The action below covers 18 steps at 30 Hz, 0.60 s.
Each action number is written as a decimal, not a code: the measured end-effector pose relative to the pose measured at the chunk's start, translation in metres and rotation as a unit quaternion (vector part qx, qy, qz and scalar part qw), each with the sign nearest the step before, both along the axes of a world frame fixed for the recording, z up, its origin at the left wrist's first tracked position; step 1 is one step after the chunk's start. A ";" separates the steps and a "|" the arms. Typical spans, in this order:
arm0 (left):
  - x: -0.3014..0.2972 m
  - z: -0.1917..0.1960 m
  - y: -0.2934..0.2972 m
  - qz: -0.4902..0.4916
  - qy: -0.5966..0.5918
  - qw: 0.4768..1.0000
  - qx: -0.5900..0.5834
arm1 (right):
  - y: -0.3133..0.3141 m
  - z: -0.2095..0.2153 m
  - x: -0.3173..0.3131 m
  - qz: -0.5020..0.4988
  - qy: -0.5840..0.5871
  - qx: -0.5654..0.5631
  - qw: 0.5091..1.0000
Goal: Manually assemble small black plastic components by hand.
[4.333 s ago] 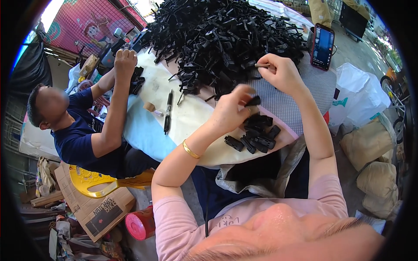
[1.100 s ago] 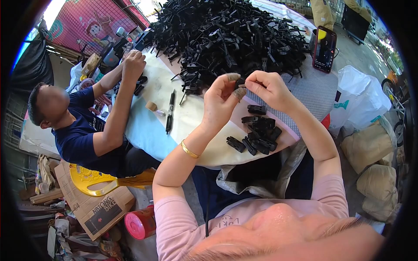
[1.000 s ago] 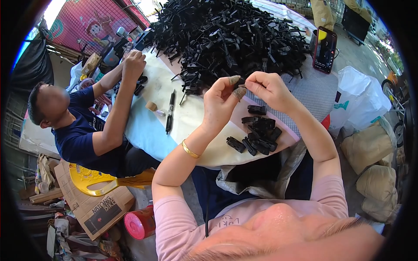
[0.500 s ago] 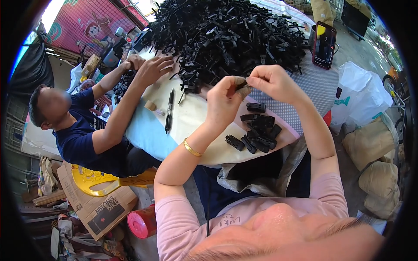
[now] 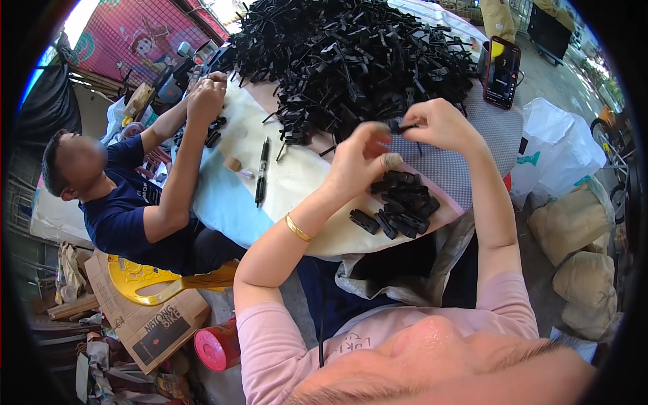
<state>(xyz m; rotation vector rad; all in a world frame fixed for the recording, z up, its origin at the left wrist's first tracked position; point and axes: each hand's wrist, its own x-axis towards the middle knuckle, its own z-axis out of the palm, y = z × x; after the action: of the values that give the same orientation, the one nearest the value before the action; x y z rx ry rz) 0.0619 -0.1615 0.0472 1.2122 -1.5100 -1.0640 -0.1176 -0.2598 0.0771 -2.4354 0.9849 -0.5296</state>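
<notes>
The small pile point(image 5: 410, 202) of black clips lies near the close edge of the bench point(image 5: 489, 148), just by the left hand point(image 5: 358, 158). Cream cloth point(image 5: 297, 216) gives that hand room on the side of the pen point(image 5: 262, 172). The right hand point(image 5: 442, 125) pinches a black part point(image 5: 406, 127) up over the grey checks. The left thumb and fingers are spread apart near it; I cannot tell if they touch it. The part looks small, dark and blurry. A big heap point(image 5: 351, 61) of black bits covers the far side. A phone point(image 5: 502, 73) stands at the right edge. Another person point(image 5: 121, 189) sits at the left.
</notes>
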 end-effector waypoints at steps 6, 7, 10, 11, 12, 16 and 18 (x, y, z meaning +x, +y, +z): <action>0.001 -0.008 -0.007 0.035 0.041 0.986 -0.156 | 0.017 -0.009 0.031 0.026 -0.269 0.181 0.946; 0.002 -0.007 -0.007 0.035 0.041 0.986 -0.157 | 0.018 -0.013 0.034 0.035 -0.282 0.200 0.938; 0.005 -0.002 -0.008 0.017 0.159 0.979 -0.128 | 0.019 -0.019 0.037 0.046 -0.273 0.217 0.936; 0.006 0.001 -0.007 0.017 0.159 0.979 -0.128 | 0.018 -0.021 0.037 0.057 -0.267 0.213 0.938; 0.008 0.005 -0.006 0.020 0.191 0.975 -0.115 | 0.020 -0.020 0.039 0.070 -0.284 0.209 0.933; 0.010 0.007 -0.006 0.044 0.229 0.966 -0.109 | 0.026 -0.008 0.033 0.065 -0.396 0.220 0.889; 0.009 0.007 -0.005 0.054 0.224 0.968 -0.098 | 0.029 -0.008 0.033 0.063 -0.373 0.190 0.906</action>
<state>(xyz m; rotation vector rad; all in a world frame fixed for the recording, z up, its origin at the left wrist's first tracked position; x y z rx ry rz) 0.0705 -0.1662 0.0539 0.8357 -1.1523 -1.0084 -0.0845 -0.2313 0.0689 -1.6991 0.5253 -1.0105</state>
